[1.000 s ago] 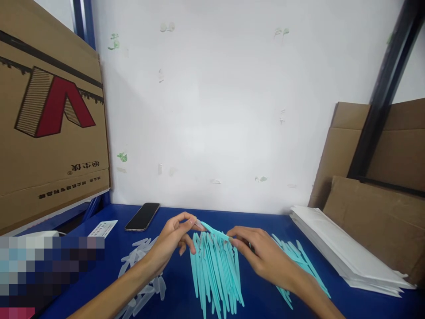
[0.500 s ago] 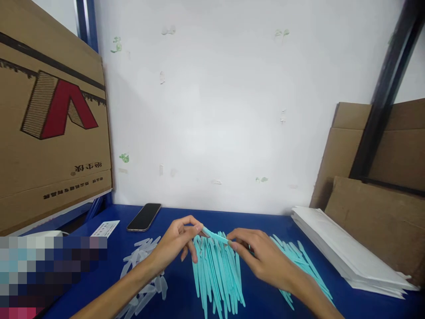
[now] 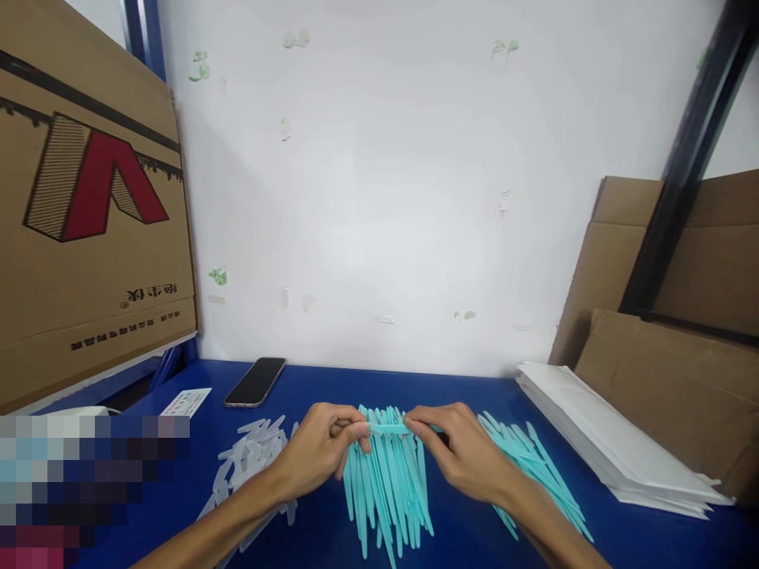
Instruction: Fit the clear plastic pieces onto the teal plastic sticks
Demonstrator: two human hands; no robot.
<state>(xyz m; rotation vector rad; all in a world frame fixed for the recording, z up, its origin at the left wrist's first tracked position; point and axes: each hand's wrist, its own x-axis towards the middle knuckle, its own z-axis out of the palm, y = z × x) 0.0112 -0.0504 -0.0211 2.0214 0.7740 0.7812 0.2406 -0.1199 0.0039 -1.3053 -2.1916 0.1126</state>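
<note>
Between my two hands a slim turquoise eyebrow razor (image 3: 388, 429) is held level, one end in each pinch. My left hand (image 3: 329, 442) is closed on its left end, where something pale and translucent, perhaps a cap, shows at the fingertips. The right end sits between the thumb and fingers of my right hand (image 3: 454, 442). Just below lies a dense pile of turquoise razors (image 3: 388, 490) on the blue table (image 3: 320, 537). Translucent caps (image 3: 254, 454) are heaped beside my left forearm, partly covered by it. A smaller group of razors (image 3: 539, 458) lies partly behind my right forearm.
A phone (image 3: 254, 382) and a printed card (image 3: 186, 402) lie at the back left. White padded envelopes (image 3: 617, 442) are stacked at the right, against cardboard (image 3: 670, 379). A large carton (image 3: 95, 276) stands on the left. The white wall (image 3: 379, 197) closes off the back.
The razor, tilted down to the right before, is now level. My left hand has come lower and a little to the right, its fingers more closed. The view has shifted slightly.
</note>
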